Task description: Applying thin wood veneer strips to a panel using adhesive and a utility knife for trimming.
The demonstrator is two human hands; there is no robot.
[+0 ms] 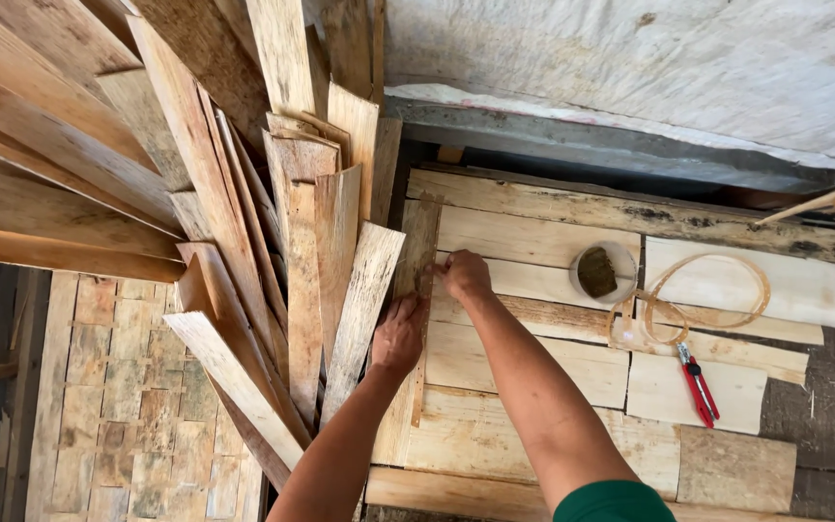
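Basically both hands on one narrow pale wood strip (pixel 416 290) lying along the left edge of the pale plank surface (pixel 533 377). Left hand (pixel 399 335) pressed flat on it, fingers spread, not clamped. Right hand (pixel 463 275) pinching its upper part. Jammed tight against leaning rough wooden offcut boards (pixel 273 242) on the left. Open room rightward up to the small round tin (pixel 603 272), coiled tan cord (pixel 698 300), red-handled cutter (pixel 699 385).
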